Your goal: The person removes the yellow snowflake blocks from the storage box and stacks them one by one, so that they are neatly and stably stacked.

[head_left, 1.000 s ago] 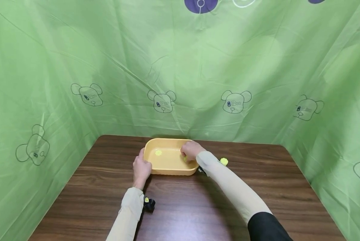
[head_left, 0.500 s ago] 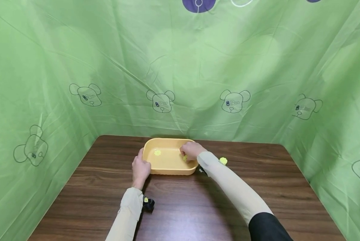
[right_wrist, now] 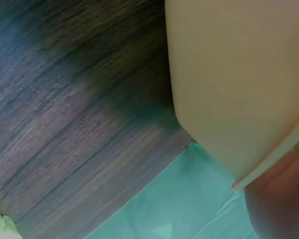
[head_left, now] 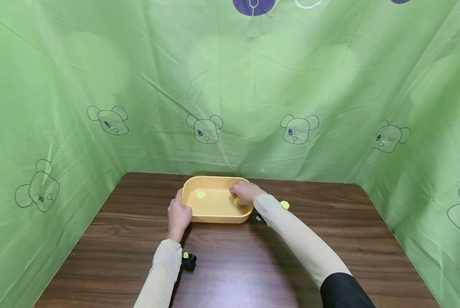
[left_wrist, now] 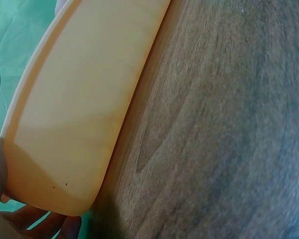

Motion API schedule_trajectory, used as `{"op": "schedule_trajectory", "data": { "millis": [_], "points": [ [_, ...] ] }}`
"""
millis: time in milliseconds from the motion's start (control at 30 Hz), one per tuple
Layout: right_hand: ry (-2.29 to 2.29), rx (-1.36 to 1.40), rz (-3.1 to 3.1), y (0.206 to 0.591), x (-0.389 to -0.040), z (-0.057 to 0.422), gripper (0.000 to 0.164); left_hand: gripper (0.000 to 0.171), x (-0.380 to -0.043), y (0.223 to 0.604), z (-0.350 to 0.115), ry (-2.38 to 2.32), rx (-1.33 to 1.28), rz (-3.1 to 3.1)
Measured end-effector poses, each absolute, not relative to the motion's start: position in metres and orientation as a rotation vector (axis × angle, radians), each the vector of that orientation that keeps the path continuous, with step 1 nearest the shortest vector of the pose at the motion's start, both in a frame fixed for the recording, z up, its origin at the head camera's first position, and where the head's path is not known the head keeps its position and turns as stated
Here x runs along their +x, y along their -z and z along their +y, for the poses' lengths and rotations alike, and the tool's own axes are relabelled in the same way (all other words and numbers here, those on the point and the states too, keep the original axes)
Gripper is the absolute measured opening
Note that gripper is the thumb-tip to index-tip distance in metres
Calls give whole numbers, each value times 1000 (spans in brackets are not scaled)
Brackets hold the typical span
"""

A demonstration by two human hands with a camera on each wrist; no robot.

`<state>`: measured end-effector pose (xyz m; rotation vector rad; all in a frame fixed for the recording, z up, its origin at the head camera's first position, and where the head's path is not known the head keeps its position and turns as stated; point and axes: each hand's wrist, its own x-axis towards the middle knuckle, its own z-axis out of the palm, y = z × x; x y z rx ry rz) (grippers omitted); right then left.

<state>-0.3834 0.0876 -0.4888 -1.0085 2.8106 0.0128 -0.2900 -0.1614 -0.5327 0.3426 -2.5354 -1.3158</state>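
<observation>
A yellow-orange tray [head_left: 214,220] sits near the far edge of the dark wooden surface [head_left: 237,265], about midway between its left and right edges. The left hand [head_left: 179,216] grips the tray's left near corner, fingers curled around the rim. The right hand [head_left: 244,192] reaches over the tray's right rim with its fingers curled down on a small yellow piece [head_left: 236,201] inside, at the right end. A second yellow piece [head_left: 201,194] lies on the tray floor toward its left end, apart from both hands. A third yellow piece [head_left: 284,205] lies on the surface just right of the tray, beside the right forearm.

Only the head view shows the tray's inside, the pieces in it and both hands whole. The left wrist view shows instead the tray's smooth outer wall [left_wrist: 84,114] meeting the wood grain, with fingertips [left_wrist: 45,224] tucked under its corner at the lower left. The right wrist view shows the tray's outer wall [right_wrist: 229,84] from below the rim, part of the right hand [right_wrist: 274,199] at the lower right, and an edge of a yellow piece [right_wrist: 0,226] on the wood at the lower left corner.

A green curtain [head_left: 253,85] printed with bear-head outlines hangs around the far, left and right edges of the surface. Both arms wear pale sleeves.
</observation>
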Motion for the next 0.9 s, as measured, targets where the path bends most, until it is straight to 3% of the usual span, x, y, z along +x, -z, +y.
{"op": "schedule_trajectory", "data": {
  "millis": [433, 900],
  "points": [
    [329, -1271, 2963, 462, -373, 131, 18, 71, -288, 533, -159, 1293, 326, -2544],
    [815, -789, 3003, 432, -379, 250, 12, 72, -287, 532, -162, 1290, 328, -2552]
  ]
}}
